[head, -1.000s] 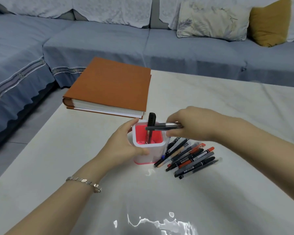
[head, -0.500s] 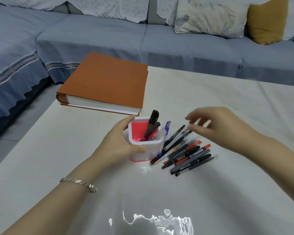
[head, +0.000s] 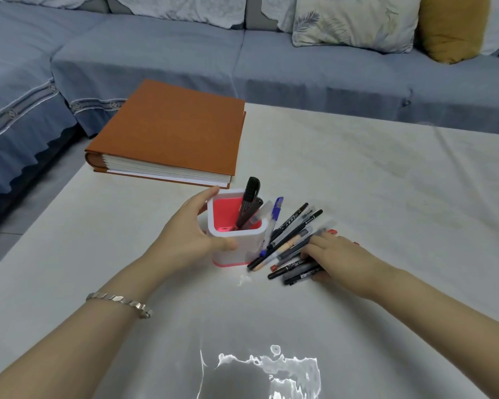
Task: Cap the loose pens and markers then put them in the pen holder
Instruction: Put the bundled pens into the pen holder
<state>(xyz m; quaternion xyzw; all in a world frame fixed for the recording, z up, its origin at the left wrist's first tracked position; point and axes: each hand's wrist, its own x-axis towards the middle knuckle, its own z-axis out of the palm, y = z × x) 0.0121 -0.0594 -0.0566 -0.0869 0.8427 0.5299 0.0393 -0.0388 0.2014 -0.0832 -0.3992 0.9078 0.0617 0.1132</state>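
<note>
A white pen holder [head: 236, 250] with a pink inside stands on the pale table [head: 386, 182]. My left hand [head: 185, 234] grips its left side, thumb on the front wall. A black marker [head: 251, 194] and two other pens stand in the holder, leaning right. A blue-capped pen [head: 277, 209] leans against the holder's right wall. To the right lies a pile of several pens and markers [head: 290, 233], black, grey and red. My right hand [head: 343, 259] lies on the pile's right end, fingers on top and thumb below, closing round a few dark pens.
A thick orange book [head: 170, 133] lies behind the holder at the table's far left corner. A blue-grey sofa [head: 271, 61] with a patterned cushion [head: 355, 21] and a mustard cushion [head: 450, 27] runs behind the table. A bright glare patch [head: 271, 367] shows near the front edge.
My right hand dropped the pen it held into the holder, then came down onto the pile of pens. My left hand has stayed on the holder.
</note>
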